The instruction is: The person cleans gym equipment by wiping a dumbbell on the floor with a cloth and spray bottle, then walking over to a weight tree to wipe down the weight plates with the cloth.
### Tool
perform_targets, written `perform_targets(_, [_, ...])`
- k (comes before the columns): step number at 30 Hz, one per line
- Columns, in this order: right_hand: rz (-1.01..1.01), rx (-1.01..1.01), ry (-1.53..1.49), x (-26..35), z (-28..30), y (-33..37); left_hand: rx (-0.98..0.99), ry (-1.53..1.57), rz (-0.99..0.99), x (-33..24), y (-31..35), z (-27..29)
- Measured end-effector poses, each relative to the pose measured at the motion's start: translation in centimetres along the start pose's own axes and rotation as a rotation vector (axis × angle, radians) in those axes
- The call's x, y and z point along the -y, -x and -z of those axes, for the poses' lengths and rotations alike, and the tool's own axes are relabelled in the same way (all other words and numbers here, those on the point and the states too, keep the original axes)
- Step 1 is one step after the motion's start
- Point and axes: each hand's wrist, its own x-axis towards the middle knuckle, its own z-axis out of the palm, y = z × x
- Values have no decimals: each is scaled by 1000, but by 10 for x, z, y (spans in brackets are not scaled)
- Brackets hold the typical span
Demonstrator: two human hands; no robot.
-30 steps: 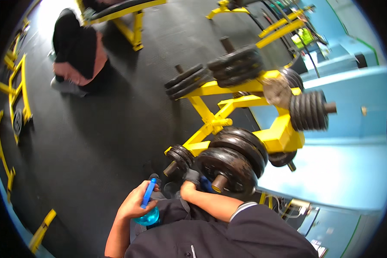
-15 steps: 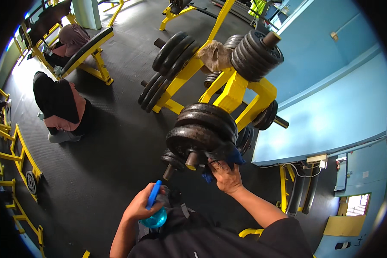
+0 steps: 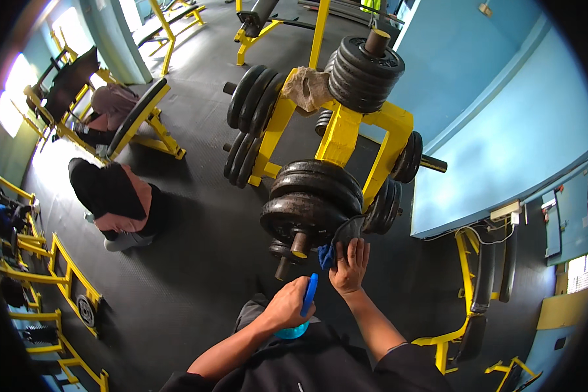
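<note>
My left hand is closed round a spray bottle with a blue trigger head and blue-green liquid in it. It is low in front of me, just left of my right hand. My right hand keeps a dark cloth with a blue side against the right edge of the nearest black weight plates. Its fingers point up along the cloth, and the thumb is partly hidden. These plates are stacked on a metal peg of a yellow plate rack.
More plates load the rack's other pegs, and a brown rag lies on top. At left, one person crouches on the black floor; another is by a bench. A blue wall stands at right.
The view has shifted. My left hand has brought the spray bottle rightward, closer to my right hand. My right hand's fingers are straighter on the cloth, and less of its blue side shows.
</note>
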Motion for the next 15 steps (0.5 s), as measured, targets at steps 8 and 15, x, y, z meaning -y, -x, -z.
perform_targets(8, [-152, -299, 88, 36, -63, -12, 274, -80, -33, -2, -11, 51])
perform_targets(15, [-673, 40, -122, 128, -185, 69, 433, -177, 8, 20, -15, 80])
